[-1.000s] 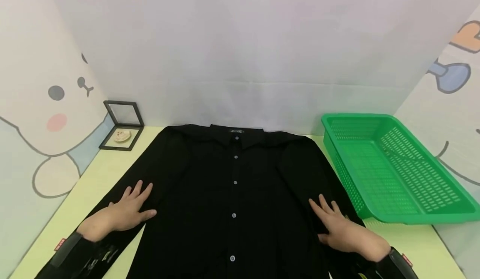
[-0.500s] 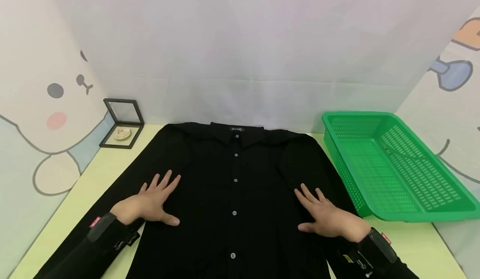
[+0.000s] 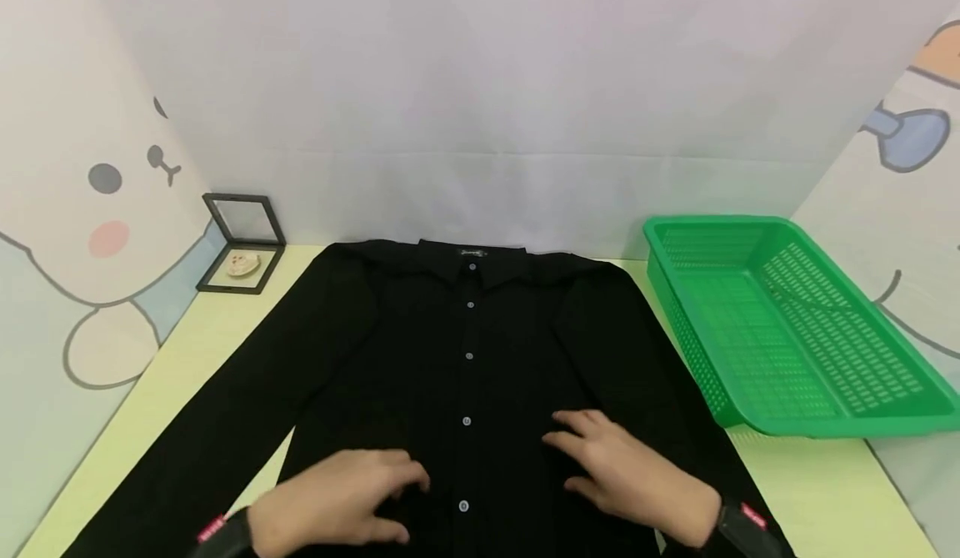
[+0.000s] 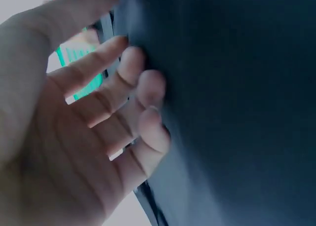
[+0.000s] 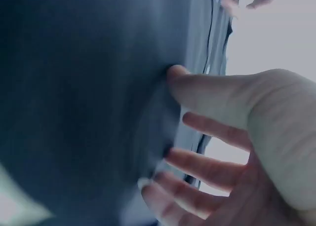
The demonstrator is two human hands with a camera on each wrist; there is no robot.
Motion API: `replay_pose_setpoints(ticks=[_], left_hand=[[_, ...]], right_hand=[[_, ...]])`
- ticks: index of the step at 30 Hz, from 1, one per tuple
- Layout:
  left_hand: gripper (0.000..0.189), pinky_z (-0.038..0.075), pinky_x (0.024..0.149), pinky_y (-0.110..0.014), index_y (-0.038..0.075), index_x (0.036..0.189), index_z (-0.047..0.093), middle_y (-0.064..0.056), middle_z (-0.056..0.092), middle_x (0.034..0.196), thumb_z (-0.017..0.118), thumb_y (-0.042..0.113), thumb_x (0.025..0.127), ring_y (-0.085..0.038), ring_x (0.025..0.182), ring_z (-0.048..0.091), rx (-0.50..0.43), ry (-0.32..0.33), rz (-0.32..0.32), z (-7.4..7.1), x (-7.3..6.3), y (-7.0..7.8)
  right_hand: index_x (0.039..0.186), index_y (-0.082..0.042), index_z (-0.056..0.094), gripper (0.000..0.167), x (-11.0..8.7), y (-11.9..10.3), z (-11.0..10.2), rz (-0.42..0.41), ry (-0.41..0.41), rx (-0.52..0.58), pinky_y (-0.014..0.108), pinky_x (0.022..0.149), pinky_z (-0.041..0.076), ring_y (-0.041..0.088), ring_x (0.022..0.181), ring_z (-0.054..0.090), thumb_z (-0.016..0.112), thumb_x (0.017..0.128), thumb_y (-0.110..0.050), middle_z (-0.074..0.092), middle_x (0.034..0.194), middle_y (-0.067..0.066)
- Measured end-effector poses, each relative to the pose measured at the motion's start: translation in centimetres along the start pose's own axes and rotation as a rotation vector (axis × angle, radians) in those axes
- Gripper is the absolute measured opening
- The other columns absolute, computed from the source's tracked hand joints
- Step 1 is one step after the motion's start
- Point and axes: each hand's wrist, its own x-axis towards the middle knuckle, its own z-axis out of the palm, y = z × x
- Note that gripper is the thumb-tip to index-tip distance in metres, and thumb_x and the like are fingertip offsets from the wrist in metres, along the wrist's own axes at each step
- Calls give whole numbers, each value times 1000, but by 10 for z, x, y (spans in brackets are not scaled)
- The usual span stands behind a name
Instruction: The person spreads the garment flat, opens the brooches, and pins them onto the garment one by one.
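A black button-up shirt (image 3: 420, 349) lies spread front side up on the pale yellow table (image 3: 213, 324), its collar at the far edge and its sleeves slanting down to either side. Over the shirt's lower left part is my left hand (image 3: 341, 491), fingers slightly bent and thumb apart. My right hand (image 3: 622, 470) is over the right part of the shirt front, fingers loosely bent. In both wrist views the fingertips of the left hand (image 4: 89, 122) and the right hand (image 5: 222, 152) come close to or touch the dark cloth. Neither hand holds any of it.
A green plastic basket (image 3: 675, 349) stands at the right, beside the shirt's sleeve. At the back left is an open black-framed display case (image 3: 262, 270) with a small pale round object (image 3: 242, 264) in it. White cloth walls (image 3: 480, 108) enclose the table.
Both hands have moved from the sleeves inward over the shirt's body and then nearer to me. Their spread fingers have become loosely bent. The shirt lies as before.
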Motion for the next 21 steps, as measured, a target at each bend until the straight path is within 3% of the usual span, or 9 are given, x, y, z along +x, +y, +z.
replay_pose_setpoints(ticks=[3, 6, 9, 12, 15, 18, 21], left_hand=[[30, 45, 61, -15, 29, 108, 68, 22, 53, 82, 79, 49, 89, 8, 67, 48, -32, -57, 72, 12, 11, 15], [27, 40, 54, -14, 28, 96, 65, 21, 46, 71, 74, 53, 92, 6, 57, 42, -3, -77, 108, 19, 21, 27], [15, 38, 53, -10, 27, 88, 64, 20, 47, 70, 73, 34, 98, 8, 58, 41, 1, -104, 178, 22, 26, 34], [13, 41, 57, -6, 24, 88, 67, 20, 52, 75, 67, 20, 101, 13, 64, 43, -92, -175, 293, 24, 26, 40], [19, 44, 59, -5, 18, 89, 67, 15, 54, 78, 58, 21, 106, 17, 67, 41, -233, -258, 416, 26, 25, 45], [23, 47, 60, -5, 13, 95, 68, 9, 59, 81, 52, 22, 109, 21, 68, 40, -357, -329, 478, 29, 23, 47], [23, 49, 58, -8, 6, 97, 67, 0, 63, 79, 51, 18, 109, 21, 64, 43, -425, -404, 503, 33, 24, 45]], right_hand=[[129, -16, 68, 39, 8, -16, 6, -70, -20, 22, 29, 85, 57, 14, 105, 63, 81, 92, -22, 61, 127, 3], [123, -18, 70, 30, 14, -28, 10, -126, -34, 59, 18, 77, 53, 0, 91, 57, 78, 95, -24, 60, 114, -5], [121, -18, 70, 26, 19, -34, 13, -180, -24, 74, 11, 73, 50, -7, 84, 53, 76, 96, -24, 61, 107, -8], [120, -18, 70, 23, 22, -38, 13, -215, -44, 109, 9, 70, 47, -8, 81, 53, 72, 99, -26, 63, 104, -8], [121, -18, 70, 21, 25, -42, 13, -239, -92, 160, 7, 70, 47, -9, 81, 54, 66, 103, -29, 65, 103, -9], [120, -19, 71, 20, 27, -44, 14, -241, -122, 176, 6, 70, 46, -11, 81, 54, 65, 104, -29, 66, 102, -10], [119, -19, 71, 19, 29, -45, 14, -222, -133, 172, 7, 70, 47, -11, 81, 55, 66, 103, -27, 66, 102, -10]])
